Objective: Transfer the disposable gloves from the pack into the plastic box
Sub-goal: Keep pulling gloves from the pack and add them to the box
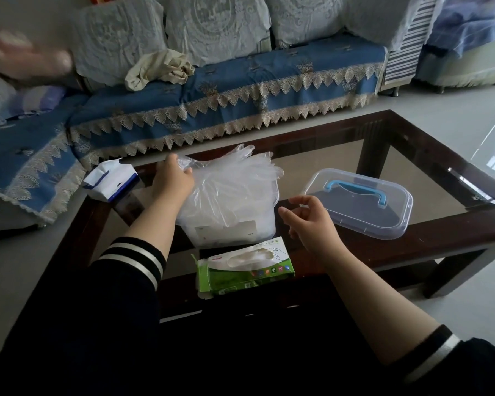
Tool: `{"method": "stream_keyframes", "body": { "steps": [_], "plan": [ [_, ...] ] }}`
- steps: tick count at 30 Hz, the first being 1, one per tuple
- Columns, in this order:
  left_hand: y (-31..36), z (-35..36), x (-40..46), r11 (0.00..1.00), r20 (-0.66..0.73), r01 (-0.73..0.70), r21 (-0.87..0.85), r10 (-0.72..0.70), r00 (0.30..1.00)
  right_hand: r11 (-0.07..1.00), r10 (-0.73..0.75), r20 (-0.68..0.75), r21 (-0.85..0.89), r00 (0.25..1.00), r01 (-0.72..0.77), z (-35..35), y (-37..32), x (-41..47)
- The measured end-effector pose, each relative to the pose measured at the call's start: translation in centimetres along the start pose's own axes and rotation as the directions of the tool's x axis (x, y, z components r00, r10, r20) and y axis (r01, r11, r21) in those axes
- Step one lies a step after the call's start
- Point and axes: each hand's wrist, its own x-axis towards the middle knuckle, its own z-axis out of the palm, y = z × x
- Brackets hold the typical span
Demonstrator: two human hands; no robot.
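Gripping the far left edge of a heap of clear disposable gloves (234, 178), the left hand (173, 178) curls its fingers into the plastic. The heap fills and overflows the plastic box (226, 224) at the middle of the glass surface (411, 155). The right hand (312, 218) hovers just beside the box, fingers loosely curled, holding nothing. The green pack (244, 265) lies at the near edge; the lid (360, 201) rests toward the right edge.

Glass-topped table (429, 155), plastic box (226, 221), lid (360, 201), green pack (244, 267), tissue pack (112, 181)
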Motion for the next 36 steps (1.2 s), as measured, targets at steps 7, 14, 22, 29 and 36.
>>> {"method": "stream_keyframes", "body": {
  "steps": [7,14,22,29,36],
  "plan": [
    [-1.1,-0.6,-1.8,0.995,-0.170,-0.027,0.095,0.043,0.984,0.929,-0.143,0.152,-0.321,0.978,0.185,0.8,1.2,-0.2],
    [-2.6,-0.9,-8.2,0.660,-0.594,-0.751,0.010,0.608,0.526,0.658,-0.239,0.468,-0.566,0.851,0.496,3.0,3.1,-0.2],
    [-6.0,3.4,-14.2,0.657,0.241,-0.752,0.054,0.722,0.648,0.485,-0.074,0.540,-0.715,0.838,0.503,4.8,3.8,-0.5],
    [-5.6,3.5,-14.0,0.721,-0.088,-0.692,-0.027,0.688,0.720,0.535,-0.658,0.191,-0.561,0.728,0.632,5.1,1.7,-1.7],
    [-4.8,2.3,-13.0,0.726,-0.500,-0.686,-0.038,0.581,0.642,0.653,-0.643,-0.060,-0.564,0.763,0.505,4.2,-4.1,3.5]
  ]
}}
